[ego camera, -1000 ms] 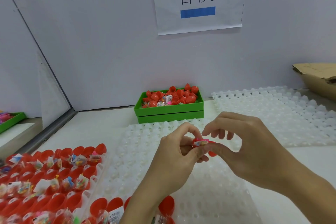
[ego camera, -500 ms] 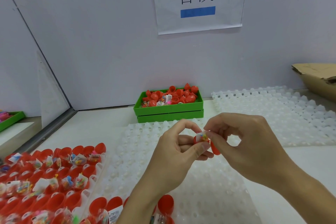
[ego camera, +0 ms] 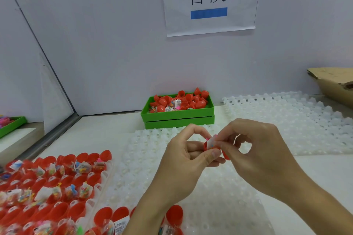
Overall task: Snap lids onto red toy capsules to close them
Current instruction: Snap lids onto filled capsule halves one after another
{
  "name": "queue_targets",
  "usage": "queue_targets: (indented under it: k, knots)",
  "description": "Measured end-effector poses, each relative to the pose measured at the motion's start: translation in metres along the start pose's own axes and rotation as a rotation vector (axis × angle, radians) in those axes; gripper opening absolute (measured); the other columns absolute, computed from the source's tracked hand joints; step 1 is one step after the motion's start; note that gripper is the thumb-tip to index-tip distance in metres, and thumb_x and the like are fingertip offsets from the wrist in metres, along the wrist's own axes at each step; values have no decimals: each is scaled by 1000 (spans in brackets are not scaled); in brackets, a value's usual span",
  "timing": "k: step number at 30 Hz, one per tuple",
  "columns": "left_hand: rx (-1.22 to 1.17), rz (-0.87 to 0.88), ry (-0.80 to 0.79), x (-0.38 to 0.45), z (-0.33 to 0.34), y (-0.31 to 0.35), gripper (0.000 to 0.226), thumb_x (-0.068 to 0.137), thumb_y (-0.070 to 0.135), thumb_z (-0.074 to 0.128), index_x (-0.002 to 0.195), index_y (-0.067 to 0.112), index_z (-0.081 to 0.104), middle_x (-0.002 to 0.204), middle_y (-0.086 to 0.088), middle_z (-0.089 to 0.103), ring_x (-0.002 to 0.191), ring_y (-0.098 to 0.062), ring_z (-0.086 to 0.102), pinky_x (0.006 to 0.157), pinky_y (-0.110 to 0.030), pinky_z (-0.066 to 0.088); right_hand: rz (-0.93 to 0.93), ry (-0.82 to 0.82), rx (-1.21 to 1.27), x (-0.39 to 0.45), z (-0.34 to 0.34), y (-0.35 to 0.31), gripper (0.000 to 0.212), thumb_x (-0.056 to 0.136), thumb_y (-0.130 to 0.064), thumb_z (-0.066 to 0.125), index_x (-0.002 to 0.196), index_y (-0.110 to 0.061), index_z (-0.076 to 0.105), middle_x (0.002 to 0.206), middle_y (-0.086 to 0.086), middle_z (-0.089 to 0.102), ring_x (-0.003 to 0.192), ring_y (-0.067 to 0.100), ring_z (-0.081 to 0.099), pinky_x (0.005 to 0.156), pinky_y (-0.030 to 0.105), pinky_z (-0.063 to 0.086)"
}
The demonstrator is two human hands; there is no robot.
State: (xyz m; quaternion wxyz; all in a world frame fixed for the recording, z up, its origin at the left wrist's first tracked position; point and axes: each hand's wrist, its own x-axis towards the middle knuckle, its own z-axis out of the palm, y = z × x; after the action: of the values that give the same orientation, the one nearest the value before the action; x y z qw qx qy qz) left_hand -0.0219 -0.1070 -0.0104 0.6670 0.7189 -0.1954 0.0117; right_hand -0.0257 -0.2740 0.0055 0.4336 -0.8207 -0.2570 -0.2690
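Lighting is bright, even and diffuse, apparently from overhead; no hard shadows. A soft, faint shadow lies under the green bin (ego camera: 178, 115) against the back wall at 12 o'clock. The white table (ego camera: 107, 131) and translucent trays (ego camera: 286, 120) read pale and slightly washed out, without distinct glare spots. Wide-angle distortion bends the partition edge (ego camera: 47, 66) at 9 o'clock. Motion blur smears the red capsule halves (ego camera: 23, 187) at 8 o'clock. The wall sign (ego camera: 209, 0) is sharp.
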Motion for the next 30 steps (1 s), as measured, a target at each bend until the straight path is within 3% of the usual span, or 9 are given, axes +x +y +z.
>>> queue_targets:
  k: [4, 9, 10, 12, 14, 17, 19, 24, 30]
  knots:
    - [-4, 5, -1, 0, 0, 0, 16, 89, 9, 69, 100, 10, 57, 89, -10, 77, 82, -24, 76, 75, -28, 60, -25, -24, -67, -1, 0, 2, 30, 76, 0, 80, 72, -29, 74, 71, -17, 67, 69, 10, 62, 60, 13, 45]
    - [-37, 11, 26, 0, 1, 0, 13, 89, 12, 67, 97, 10, 58, 88, -10, 77, 83, -25, 76, 75, -27, 60, 6, 17, -61, 2, -7, 3, 21, 80, -16, 74, 85, -37, 76, 80, -18, 68, 79, 8, 63, 67, 17, 46]
    - [-50, 10, 38, 1, 1, 0, 14, 88, 14, 68, 97, 10, 58, 88, -10, 77, 82, -26, 76, 74, -27, 60, 59, 47, -59, 2, -9, 5, 17, 81, -25, 70, 93, -38, 74, 87, -21, 67, 84, 5, 62, 68, 16, 46]
    - [-69, 10, 59, 1, 0, 2, 20, 83, 22, 69, 97, 12, 59, 88, -10, 77, 82, -26, 76, 74, -27, 60, 258, 12, -92, 2, -14, 11, 30, 81, -46, 60, 110, -41, 66, 100, -24, 64, 90, -1, 61, 71, 14, 47]
    - [-83, 10, 68, 1, 1, 2, 23, 80, 25, 69, 96, 12, 59, 87, -11, 77, 81, -27, 76, 73, -27, 60, 520, -205, 74, 4, -19, 14, 44, 78, -61, 56, 116, -39, 61, 99, -19, 69, 89, -3, 66, 75, 19, 51]
    - [-37, 6, 68, 2, 0, 1, 17, 84, 19, 70, 95, 12, 59, 85, -10, 77, 80, -25, 76, 72, -27, 60, 629, -367, 403, 5, -20, 20, 28, 88, -39, 61, 113, -27, 66, 93, -4, 77, 86, 12, 74, 81, 34, 59]
    - [21, 13, 79, 2, 0, -1, 11, 89, 10, 69, 93, 12, 59, 84, -7, 77, 79, -22, 76, 72, -25, 59, 549, -310, 395, 5, -17, 22, 23, 87, -23, 69, 110, -25, 69, 91, -4, 78, 86, 12, 74, 78, 28, 61]
    - [147, 19, 93, 2, 3, -6, 18, 91, 9, 69, 84, 22, 59, 82, -3, 77, 79, -18, 75, 75, -26, 60, 437, -125, 374, 5, -15, 21, 33, 54, -32, 83, 86, -28, 77, 85, -10, 77, 80, 7, 73, 69, 18, 57]
    - [328, 48, 121, 0, 7, -11, 23, 91, 16, 71, 82, 30, 55, 81, 10, 75, 79, -9, 74, 76, -25, 60, 330, -128, 248, 2, -5, 16, 27, 70, -4, 84, 85, -25, 78, 84, -10, 73, 83, 10, 69, 75, 37, 60]
